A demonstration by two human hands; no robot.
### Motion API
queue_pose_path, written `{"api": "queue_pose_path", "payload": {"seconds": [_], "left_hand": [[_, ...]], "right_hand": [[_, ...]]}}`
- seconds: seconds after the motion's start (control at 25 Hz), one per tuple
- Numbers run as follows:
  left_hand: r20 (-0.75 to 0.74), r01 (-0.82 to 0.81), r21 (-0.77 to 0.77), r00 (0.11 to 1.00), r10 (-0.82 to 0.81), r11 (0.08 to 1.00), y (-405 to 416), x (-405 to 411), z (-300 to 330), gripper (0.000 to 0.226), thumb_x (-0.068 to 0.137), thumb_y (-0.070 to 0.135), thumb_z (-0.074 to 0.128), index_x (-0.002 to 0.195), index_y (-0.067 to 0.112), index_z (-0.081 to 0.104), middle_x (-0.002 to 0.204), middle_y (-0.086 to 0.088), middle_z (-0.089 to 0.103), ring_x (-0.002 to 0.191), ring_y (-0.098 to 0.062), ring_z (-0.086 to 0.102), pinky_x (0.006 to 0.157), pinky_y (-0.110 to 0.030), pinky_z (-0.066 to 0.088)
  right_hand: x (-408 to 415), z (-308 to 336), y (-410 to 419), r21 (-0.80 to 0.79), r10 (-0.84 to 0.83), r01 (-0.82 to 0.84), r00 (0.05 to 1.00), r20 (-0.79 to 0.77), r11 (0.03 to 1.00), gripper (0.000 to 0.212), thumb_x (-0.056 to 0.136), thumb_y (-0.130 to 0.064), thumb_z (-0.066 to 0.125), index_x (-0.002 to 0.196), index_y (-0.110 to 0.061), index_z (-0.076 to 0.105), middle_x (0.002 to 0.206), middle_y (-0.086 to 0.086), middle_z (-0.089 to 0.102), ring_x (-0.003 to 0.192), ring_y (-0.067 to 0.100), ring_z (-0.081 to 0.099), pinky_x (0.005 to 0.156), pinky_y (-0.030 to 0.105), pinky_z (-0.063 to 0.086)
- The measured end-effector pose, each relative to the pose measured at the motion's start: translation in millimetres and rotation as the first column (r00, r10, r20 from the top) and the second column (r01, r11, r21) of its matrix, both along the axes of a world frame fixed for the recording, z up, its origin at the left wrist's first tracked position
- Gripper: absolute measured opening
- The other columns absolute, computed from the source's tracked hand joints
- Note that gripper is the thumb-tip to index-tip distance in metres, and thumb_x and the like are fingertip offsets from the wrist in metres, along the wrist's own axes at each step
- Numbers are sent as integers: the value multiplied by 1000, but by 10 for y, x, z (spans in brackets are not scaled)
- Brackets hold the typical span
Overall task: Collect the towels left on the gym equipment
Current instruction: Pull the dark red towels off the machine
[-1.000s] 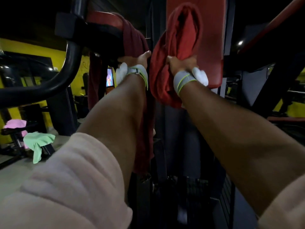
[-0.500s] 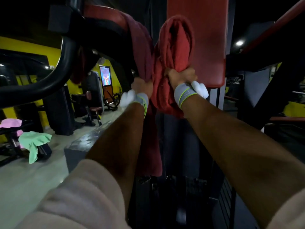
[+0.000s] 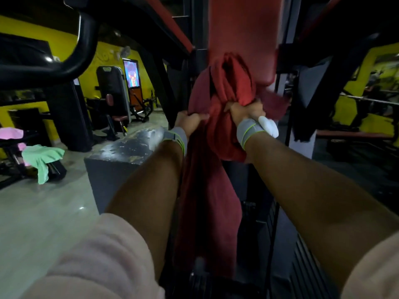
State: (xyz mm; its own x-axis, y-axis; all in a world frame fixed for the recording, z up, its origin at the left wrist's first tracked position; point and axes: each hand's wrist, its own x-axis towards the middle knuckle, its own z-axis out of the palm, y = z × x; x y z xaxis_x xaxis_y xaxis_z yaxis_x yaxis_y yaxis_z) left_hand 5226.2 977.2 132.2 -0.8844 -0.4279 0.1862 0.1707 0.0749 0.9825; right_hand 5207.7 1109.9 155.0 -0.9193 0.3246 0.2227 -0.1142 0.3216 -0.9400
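A dark red towel (image 3: 216, 134) is seen against a red pad (image 3: 241, 29). Left of the towel, a mint green towel (image 3: 42, 157), a pink towel (image 3: 10, 133) and yellow walls (image 3: 62, 43) are seen. Grey wristbands (image 3: 248, 130) are edged in lime.

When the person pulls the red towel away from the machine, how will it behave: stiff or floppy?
Probably floppy: the red towel bunches where the left hand and right hand grip it. Its long lower part hangs loose, so it may swing or drag. It likely will not slip, as both fists are closed on the cloth.
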Motion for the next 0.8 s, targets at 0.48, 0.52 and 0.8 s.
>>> {"api": "queue_pose_path", "payload": {"seconds": [0.48,0.52,0.8], "left_hand": [[-154,-63,389,979,132,919,21,1300,24,52,90,32,62,127,-3,54,131,-16,58,121,-26,55,97,-23,42],[-146,-110,409,972,184,906,58,1424,6,49,94,30,55,130,-3,51,135,-15,55,125,-25,51,95,-20,36],[-199,567,522,807,-556,637,1369,2471,-144,35,95,25,51,107,-6,62,92,-13,74,73,-15,70,68,-22,56]], "right_hand": [[1778,-583,459,53,-297,298,955,-20,953,62,69,-41,68,124,-20,47,122,7,61,111,31,59,87,31,44],[1962,-651,549,38,-326,325,945,14,945,61,69,-40,68,123,-21,47,119,6,62,108,32,60,84,30,44],[3286,-932,1448,59,-523,520,845,106,852,63,70,-39,70,123,-16,44,121,9,59,111,33,57,90,33,43]]}}
